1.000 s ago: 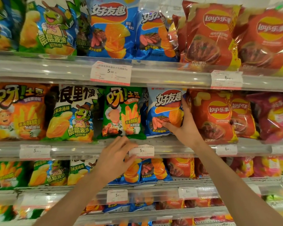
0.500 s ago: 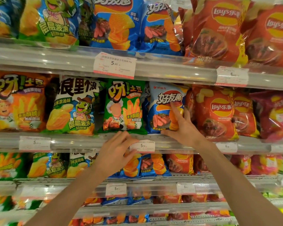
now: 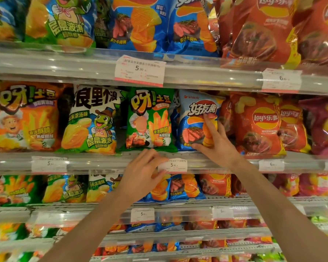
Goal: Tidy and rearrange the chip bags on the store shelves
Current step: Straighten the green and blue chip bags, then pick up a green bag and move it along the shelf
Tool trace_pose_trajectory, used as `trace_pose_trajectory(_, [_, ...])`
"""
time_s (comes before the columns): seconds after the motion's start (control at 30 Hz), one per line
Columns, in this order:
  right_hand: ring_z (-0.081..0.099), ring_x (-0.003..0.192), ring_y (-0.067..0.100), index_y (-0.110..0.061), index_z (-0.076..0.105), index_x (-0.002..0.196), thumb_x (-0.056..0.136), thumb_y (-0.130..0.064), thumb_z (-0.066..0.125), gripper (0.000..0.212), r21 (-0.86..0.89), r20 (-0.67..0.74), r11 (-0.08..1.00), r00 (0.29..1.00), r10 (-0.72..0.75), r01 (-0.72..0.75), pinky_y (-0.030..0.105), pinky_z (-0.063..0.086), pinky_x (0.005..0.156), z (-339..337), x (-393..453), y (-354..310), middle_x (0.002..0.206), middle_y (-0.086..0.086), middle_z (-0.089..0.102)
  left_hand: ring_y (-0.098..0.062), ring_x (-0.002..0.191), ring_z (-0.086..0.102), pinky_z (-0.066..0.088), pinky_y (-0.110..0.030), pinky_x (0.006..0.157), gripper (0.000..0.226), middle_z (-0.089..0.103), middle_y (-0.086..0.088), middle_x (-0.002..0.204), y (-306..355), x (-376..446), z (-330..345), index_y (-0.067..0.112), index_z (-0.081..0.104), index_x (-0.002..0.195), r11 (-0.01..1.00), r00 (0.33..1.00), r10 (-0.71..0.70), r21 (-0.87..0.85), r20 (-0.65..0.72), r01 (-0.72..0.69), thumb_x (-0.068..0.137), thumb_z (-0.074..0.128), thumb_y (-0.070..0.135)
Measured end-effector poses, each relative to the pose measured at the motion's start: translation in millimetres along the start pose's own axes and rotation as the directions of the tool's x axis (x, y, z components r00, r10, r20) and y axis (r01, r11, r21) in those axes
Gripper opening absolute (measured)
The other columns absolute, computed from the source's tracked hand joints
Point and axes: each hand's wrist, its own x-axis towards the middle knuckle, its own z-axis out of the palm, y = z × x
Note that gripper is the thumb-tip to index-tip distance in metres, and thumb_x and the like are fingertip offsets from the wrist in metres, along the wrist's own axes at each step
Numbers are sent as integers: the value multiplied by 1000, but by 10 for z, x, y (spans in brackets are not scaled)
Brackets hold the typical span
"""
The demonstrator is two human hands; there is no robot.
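Observation:
A blue chip bag [image 3: 195,114] stands upright on the middle shelf [image 3: 102,163], between a green fries bag [image 3: 150,118] and a red Lay's bag [image 3: 257,125]. My right hand [image 3: 214,142] lies flat on the blue bag's lower right front, fingers spread, thumb at its bottom edge. My left hand [image 3: 144,173] rests on the shelf's front rail below the green bag, fingers loosely bent, touching a price tag [image 3: 172,165]; it holds no bag.
The upper shelf [image 3: 64,63] carries larger green, blue and red bags, with a big price tag [image 3: 139,70]. An orange bag [image 3: 27,116] and a white-green bag [image 3: 93,120] stand left. Lower shelves hold several more bags.
My right hand slid from the blue bag's right edge onto its front and the bag now stands straighter. The view moved closer and lower. My left hand stayed on the rail.

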Motion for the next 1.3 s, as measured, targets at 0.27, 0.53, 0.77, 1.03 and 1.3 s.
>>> trace_pose_trajectory(0.27, [30,149,18,-45,6,159,85,-39,78,104,17,40,1000,999,3,-3,29,30,118,-114,-73,-49,165,-3,15,-21,96,58,53,-32,76,32,60,-2,102,-69,-36,78,13,70,116,999,1000,5,-35,-19,-6,86,75,23])
trace_pose_trajectory(0.53, [14,155,31,-19,6,162,93,-58,56,94,-198,-248,976,968,36,-87,57,23,121,125,-491,-234,168,13,16,-21,107,53,48,-33,91,38,59,-4,112,32,-112,-2,13,66,125,986,994,-107,-128,-2,106,90,72,27])
trace_pose_trajectory(0.77, [-9,157,16,-37,10,160,89,-82,23,85,-59,-177,996,983,59,-70,47,-2,127,672,-1378,-309,171,-2,-4,-17,133,41,38,-36,110,51,48,0,142,202,-698,-157,19,53,140,922,927,-368,-155,-72,354,97,57,46])
trace_pose_trajectory(1.03, [19,154,17,-40,8,159,85,-83,30,88,-25,129,971,962,239,-238,42,28,120,636,-1774,80,168,-8,17,-15,140,34,40,-36,107,68,44,2,152,485,-1121,-174,36,28,154,753,757,-644,-86,107,653,93,43,64])
trace_pose_trajectory(1.3, [68,99,20,-35,30,154,88,-75,33,78,-79,-22,990,993,114,-116,39,57,80,259,-1425,124,150,-1,49,-9,103,63,51,-23,74,59,52,14,128,434,-687,-425,37,32,150,851,851,-525,-9,29,525,97,47,57])
